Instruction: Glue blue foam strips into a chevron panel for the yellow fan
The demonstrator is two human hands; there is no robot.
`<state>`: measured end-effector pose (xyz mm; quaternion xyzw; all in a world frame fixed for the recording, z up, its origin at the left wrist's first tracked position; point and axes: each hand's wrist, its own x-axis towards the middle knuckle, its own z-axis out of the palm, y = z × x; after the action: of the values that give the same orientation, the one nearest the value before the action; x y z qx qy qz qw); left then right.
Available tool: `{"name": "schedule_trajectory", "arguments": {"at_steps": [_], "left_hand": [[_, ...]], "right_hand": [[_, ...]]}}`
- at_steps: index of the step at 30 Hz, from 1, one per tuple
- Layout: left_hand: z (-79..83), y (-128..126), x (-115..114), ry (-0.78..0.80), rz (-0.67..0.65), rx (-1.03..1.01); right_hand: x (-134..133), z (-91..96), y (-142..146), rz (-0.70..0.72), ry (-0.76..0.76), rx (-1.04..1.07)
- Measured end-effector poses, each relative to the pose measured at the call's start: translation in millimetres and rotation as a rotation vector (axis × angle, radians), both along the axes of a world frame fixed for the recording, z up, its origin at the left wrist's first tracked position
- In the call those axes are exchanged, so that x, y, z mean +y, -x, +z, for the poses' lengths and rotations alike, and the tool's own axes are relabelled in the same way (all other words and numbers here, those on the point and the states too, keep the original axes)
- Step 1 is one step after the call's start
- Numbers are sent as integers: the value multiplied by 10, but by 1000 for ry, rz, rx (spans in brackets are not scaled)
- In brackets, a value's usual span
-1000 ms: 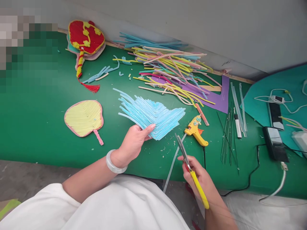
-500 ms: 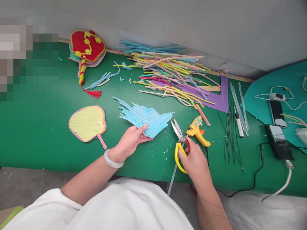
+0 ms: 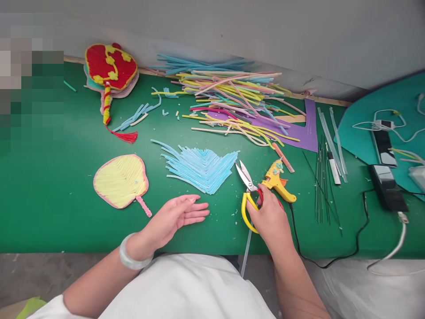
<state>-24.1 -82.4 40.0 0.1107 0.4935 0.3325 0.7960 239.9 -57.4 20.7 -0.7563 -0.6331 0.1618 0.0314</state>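
Observation:
A blue piece of pipe cleaners [image 3: 206, 170], joined side by side in a V pattern with uneven left ends, lies flat on the green table [image 3: 186, 235]. Just below it is my left hand [image 3: 175, 217], palm turned sideways, fingers stretched out and holding nothing. My right hand [image 3: 270, 217] grips scissors [image 3: 249, 195] with yellow and red handles. Their blades are parted and point at the right edge of the blue piece. Beside that hand rests a yellow glue gun [image 3: 277, 181], a clear glue stick [image 3: 245, 254] trailing behind it.
A finished yellow fan [image 3: 121, 181] with pink trim lies left; a red fan [image 3: 111, 66] is stacked on others behind. Heaped pipe cleaners [image 3: 232, 88] partly cover a purple sheet [image 3: 311, 128]. Thin green wires [image 3: 322, 190], a power bank [image 3: 387, 188] and a black cable [image 3: 358, 235] lie right.
My left hand has let go of the blue piece and drawn back toward me, its fingers straightening. The blue piece now lies flat. My right hand still holds the scissors in nearly the same place.

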Motion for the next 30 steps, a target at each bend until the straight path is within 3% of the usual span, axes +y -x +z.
{"name": "schedule_trajectory", "arguments": {"at_steps": [4,11,17,26,30], "left_hand": [[24,122,-72,-72,-137,163],[-48,154,35,-249,-105,331],[-84,70,88,-280,-202,435],[-98,-46,45,-404,-382,603],[-169,-86,42,-528,-432,690]], "right_hand": [[90,11,45,-20,-40,-2],[371,29,110,-78,-97,16],[669,-2,142,-131,-91,-27],[883,-67,230,-42,-102,-118],[952,-91,264,-28,-123,-142]]}}
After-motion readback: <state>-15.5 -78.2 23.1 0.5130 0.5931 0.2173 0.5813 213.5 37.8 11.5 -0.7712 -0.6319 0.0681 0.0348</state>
